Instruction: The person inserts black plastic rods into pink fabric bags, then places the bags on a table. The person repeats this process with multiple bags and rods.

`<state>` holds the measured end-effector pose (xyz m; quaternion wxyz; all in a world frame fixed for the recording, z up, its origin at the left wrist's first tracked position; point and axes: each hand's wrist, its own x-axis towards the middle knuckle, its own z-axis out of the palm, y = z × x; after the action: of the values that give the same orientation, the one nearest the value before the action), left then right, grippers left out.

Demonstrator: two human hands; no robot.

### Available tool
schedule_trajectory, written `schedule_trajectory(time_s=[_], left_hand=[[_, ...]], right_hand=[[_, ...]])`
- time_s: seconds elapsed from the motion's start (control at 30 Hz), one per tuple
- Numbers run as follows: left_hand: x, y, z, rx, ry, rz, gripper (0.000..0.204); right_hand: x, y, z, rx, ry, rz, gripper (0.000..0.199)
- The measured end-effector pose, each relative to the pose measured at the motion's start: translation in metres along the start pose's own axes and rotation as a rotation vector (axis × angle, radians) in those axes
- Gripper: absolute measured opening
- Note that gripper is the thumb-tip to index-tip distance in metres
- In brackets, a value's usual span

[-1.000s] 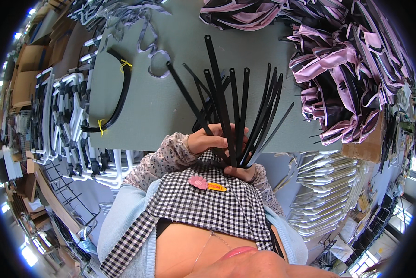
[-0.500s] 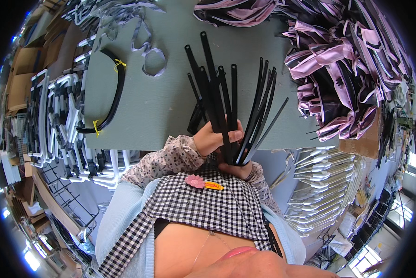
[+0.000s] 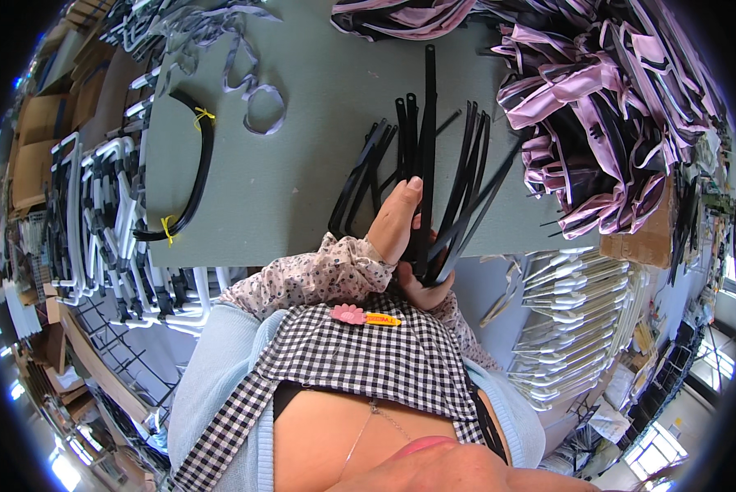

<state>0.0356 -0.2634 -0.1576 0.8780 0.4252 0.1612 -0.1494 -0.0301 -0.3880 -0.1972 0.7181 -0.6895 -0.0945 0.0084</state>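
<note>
While the right hand [image 3: 424,289] (mostly hidden) grips the black strips [image 3: 430,176], the left hand [image 3: 396,220] rests open against them.

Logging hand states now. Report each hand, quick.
Left hand: fingers straight, resting flat against the black strips.
Right hand: closed around the strips' lower ends, mostly hidden.

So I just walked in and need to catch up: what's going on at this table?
A person holds a fanned bunch of black strips in both hands at the near edge of a grey-green table. The left hand lies flat against the bunch; the right hand grips its lower end. A tied black bundle lies to the left, a pile of pink-and-black pieces to the right.
</note>
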Motion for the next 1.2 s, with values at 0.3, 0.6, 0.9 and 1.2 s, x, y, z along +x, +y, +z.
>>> schedule_trajectory(time_s=[0.3, 0.6, 0.9, 1.2], left_hand=[[-0.008, 0.028, -0.005, -0.111, -0.156, -0.288, 0.045], [-0.004, 0.052, -0.011, 0.251, -0.2, -0.177, 0.027], [0.007, 0.095, -0.013, 0.296, -0.249, 0.047, 0.03], [-0.002, 0.03, -0.027, 0.58, -0.164, 0.134, 0.02]], right_hand=[[-0.007, -0.005, -0.011, 0.128, 0.059, 0.144, 0.056], [0.036, -0.028, -0.002, 0.474, -0.396, 0.248, 0.044], [0.068, -0.054, 0.009, 0.339, -0.225, 0.189, 0.047], [0.047, -0.038, -0.013, 0.434, -0.078, 0.383, 0.03]])
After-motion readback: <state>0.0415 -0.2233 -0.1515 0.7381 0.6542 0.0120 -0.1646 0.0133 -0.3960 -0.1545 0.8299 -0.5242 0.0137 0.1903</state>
